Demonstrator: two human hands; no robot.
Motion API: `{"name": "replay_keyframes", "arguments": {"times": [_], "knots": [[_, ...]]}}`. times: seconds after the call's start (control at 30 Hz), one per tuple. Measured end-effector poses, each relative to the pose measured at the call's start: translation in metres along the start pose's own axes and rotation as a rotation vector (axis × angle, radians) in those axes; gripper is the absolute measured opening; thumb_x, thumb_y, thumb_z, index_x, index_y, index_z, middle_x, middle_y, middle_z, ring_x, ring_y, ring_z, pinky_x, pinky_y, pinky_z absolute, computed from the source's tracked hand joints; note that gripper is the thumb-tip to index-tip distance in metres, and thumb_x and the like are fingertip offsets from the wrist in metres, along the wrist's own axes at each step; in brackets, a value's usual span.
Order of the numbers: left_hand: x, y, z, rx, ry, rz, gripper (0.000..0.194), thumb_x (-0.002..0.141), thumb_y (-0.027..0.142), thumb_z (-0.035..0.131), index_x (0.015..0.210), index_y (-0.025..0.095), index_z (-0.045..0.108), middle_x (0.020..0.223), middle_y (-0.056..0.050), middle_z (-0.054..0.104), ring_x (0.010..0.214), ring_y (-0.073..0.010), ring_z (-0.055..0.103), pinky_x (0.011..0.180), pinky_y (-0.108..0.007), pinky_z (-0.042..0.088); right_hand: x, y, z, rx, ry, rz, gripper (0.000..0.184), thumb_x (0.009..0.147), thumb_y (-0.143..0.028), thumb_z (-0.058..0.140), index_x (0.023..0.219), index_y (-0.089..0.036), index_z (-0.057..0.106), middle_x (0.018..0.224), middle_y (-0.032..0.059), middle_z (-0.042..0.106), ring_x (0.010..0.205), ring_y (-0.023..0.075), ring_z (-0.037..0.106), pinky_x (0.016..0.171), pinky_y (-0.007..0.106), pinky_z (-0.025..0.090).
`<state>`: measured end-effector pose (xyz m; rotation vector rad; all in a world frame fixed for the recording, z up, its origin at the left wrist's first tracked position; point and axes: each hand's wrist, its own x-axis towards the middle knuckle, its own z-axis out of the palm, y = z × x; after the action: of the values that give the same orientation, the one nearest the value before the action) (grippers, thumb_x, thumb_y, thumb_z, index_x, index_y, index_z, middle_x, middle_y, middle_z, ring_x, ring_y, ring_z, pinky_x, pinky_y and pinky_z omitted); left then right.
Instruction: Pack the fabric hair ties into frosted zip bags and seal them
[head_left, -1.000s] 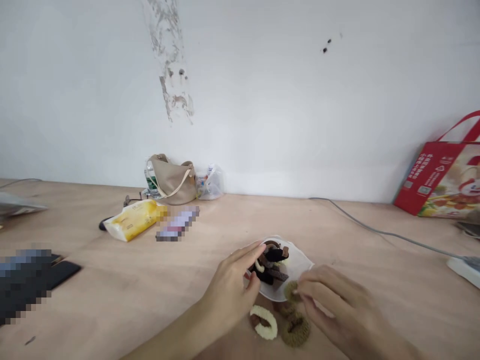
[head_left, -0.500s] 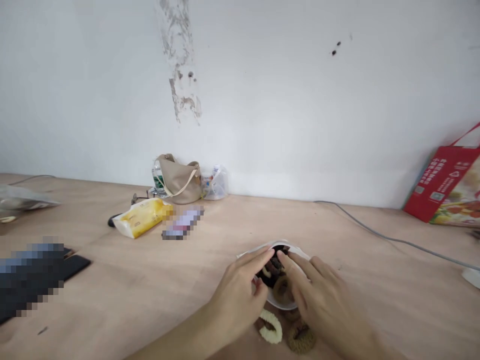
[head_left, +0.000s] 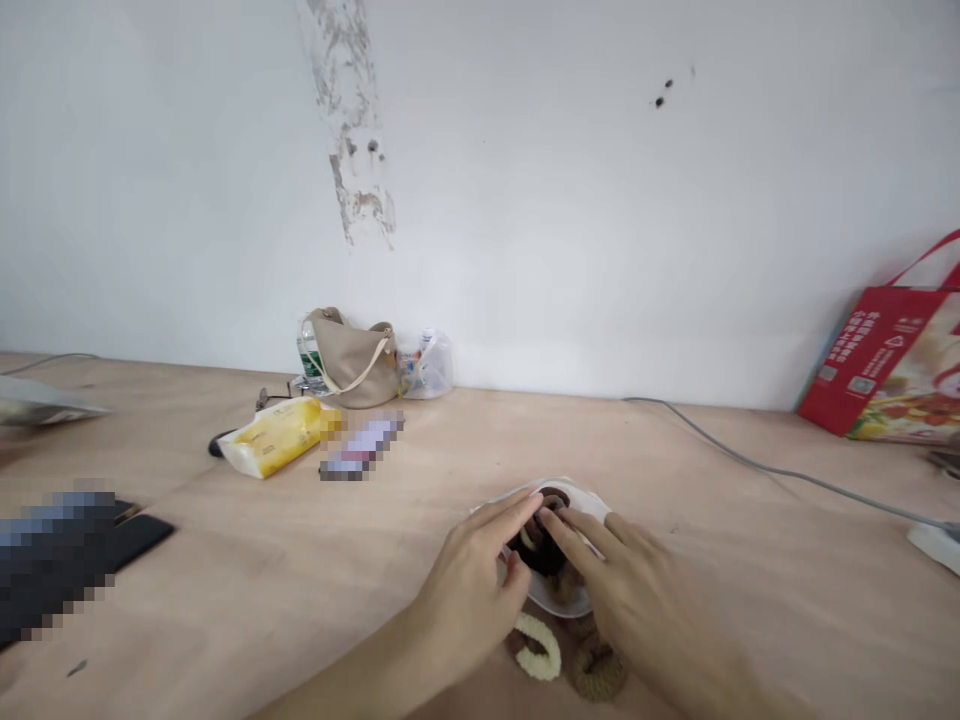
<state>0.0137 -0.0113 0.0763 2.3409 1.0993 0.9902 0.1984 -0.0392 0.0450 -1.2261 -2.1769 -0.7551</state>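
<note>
Left hand (head_left: 465, 600) and right hand (head_left: 645, 600) close together over a shallow white dish (head_left: 577, 497)
Fingertips on dark fabric hair ties (head_left: 544, 553), grip unclear

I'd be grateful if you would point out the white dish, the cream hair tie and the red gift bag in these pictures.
white dish (head_left: 579, 497), head view, on its far rim
cream hair tie (head_left: 532, 628), head view, on its upper loop
red gift bag (head_left: 862, 350), head view, on its red side panel
</note>
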Motion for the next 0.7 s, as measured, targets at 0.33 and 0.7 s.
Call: {"name": "replay_keyframes", "arguments": {"times": [0.33, 0.7], "knots": [[0.005, 0.002, -0.007, -0.028, 0.048, -0.035, 0.064, 0.064, -0.005, 0.043, 0.120, 0.019, 0.063, 0.125, -0.004, 0.062, 0.114, -0.0222, 0.059, 0.094, -0.035, 0.053, -0.004, -0.038, 0.000, 0.167, 0.148, -0.301, 0.014, 0.088, -0.009, 0.047, 0.087, -0.016, 0.060, 0.062, -0.0022, 0.061, 0.049, 0.0143, 0.054, 0.045, 0.028, 0.034], [0.004, -0.001, -0.010, 0.031, 0.026, 0.003, 0.061, 0.065, -0.003, 0.044, 0.117, 0.020, 0.065, 0.124, -0.003, 0.063, 0.113, -0.0218, 0.060, 0.102, -0.036, 0.046, 0.004, -0.029, -0.013, 0.344, 0.158, -0.318, 0.029, 0.095, -0.009, 0.038, 0.073, -0.017, 0.056, 0.061, -0.0025, 0.057, 0.051, 0.0111, 0.047, 0.049, 0.025, 0.033]]}}
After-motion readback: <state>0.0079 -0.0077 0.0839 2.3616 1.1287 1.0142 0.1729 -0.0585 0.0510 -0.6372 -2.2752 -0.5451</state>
